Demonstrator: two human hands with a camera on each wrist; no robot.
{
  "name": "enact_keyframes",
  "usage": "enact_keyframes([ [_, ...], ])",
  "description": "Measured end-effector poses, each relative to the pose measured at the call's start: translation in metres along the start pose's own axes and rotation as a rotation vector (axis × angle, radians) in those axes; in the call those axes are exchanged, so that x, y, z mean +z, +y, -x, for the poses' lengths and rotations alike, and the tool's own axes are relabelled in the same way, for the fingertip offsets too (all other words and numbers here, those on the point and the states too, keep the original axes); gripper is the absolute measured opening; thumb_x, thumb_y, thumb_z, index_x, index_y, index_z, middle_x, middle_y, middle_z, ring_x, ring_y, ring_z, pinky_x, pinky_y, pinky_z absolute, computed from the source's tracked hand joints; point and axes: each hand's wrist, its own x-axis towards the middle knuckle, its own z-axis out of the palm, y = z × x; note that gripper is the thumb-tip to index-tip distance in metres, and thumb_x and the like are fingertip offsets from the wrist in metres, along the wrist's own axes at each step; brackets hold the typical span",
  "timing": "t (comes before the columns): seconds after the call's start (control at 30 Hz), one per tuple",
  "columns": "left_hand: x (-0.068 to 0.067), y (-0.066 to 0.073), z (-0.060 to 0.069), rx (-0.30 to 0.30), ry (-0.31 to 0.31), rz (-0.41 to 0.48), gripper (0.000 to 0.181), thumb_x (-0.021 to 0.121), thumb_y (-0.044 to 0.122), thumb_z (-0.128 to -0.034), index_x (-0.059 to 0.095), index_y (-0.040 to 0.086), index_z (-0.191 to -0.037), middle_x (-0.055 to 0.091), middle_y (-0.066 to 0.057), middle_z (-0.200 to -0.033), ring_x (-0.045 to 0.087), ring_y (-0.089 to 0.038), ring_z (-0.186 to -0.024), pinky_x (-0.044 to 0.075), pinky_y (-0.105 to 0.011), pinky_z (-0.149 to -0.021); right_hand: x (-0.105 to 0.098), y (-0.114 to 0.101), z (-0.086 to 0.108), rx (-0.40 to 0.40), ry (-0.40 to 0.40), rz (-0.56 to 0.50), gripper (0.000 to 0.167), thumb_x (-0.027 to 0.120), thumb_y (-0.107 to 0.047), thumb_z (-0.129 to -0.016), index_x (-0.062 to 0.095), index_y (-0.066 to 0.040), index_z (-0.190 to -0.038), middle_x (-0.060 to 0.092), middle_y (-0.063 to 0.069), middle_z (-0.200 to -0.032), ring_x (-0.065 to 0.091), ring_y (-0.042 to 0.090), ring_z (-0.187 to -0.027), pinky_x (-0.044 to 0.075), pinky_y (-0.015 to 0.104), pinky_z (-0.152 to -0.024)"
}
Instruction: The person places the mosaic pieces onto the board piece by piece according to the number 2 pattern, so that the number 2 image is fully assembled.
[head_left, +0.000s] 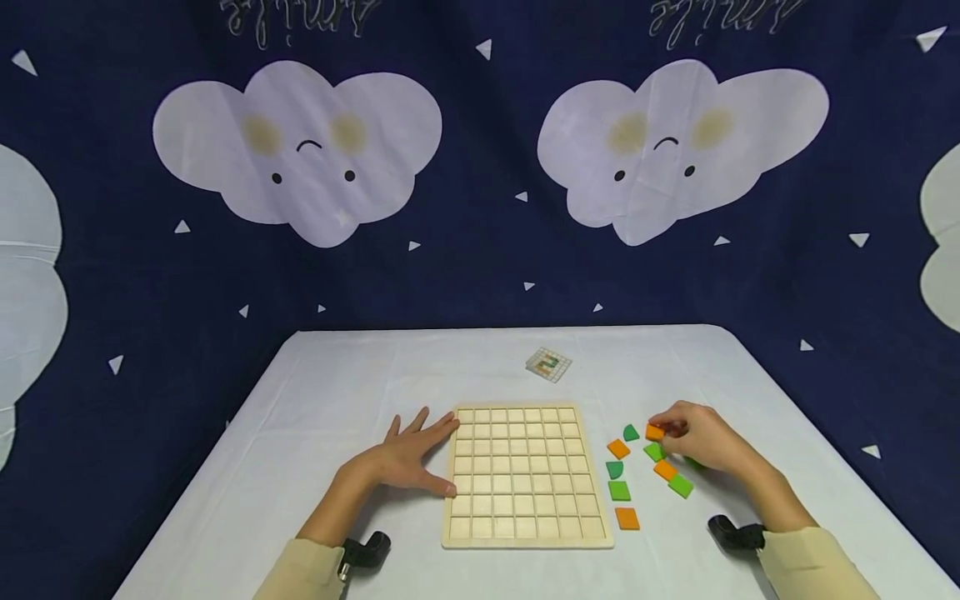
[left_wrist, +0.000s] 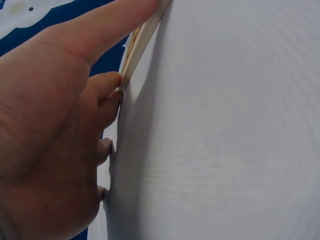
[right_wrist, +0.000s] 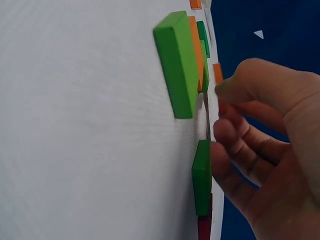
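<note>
A pale wooden grid board [head_left: 525,475] lies flat on the table. My left hand [head_left: 408,454] is at its left edge, fingers spread, with thumb and index finger touching the frame. In the left wrist view, the left hand [left_wrist: 55,115] rests against the board's side [left_wrist: 142,42]. On the right, my right hand [head_left: 705,433] pinches an orange square tile [head_left: 655,432] between thumb and fingers. The right wrist view shows this orange tile [right_wrist: 217,73] at the tips of the right hand [right_wrist: 270,135]. Below those fingers lies a dark green piece [right_wrist: 202,177], mostly hidden in the head view.
Loose pieces lie right of the board: light green squares [head_left: 619,491], orange squares [head_left: 627,519] and dark green rounded pieces [head_left: 615,470]. A dark red piece [right_wrist: 204,227] shows under the right hand. A small pattern card [head_left: 549,364] lies behind the board.
</note>
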Motion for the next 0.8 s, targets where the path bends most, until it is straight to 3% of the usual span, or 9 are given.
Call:
enact_keyframes([
  [0.33, 0.000, 0.001, 0.000, -0.004, 0.007, -0.014, 0.110, 0.068, 0.075, -0.0667, 0.024, 0.025, -0.154, 0.015, 0.007, -0.159, 0.000, -0.033, -0.145, -0.008, -0.064, -0.108, 0.004, -0.008, -0.006, -0.021, -0.004, -0.056, 0.032, 0.072, -0.007, -0.078, 0.072, -0.011, -0.110, 0.059, -0.001, -0.089, 0.051, 0.018, -0.077, 0.045, 0.026, -0.059],
  [0.8, 0.001, 0.000, -0.001, -0.007, 0.010, -0.010, 0.110, 0.068, 0.075, -0.0662, 0.024, 0.025, -0.154, 0.015, 0.006, -0.159, 0.000, -0.033, -0.145, -0.008, -0.064, -0.108, 0.004, -0.028, -0.017, -0.092, -0.002, -0.034, 0.032, 0.071, -0.007, -0.078, 0.072, -0.016, -0.109, 0.061, -0.007, -0.091, 0.052, 0.016, -0.079, 0.049, 0.029, -0.067],
])
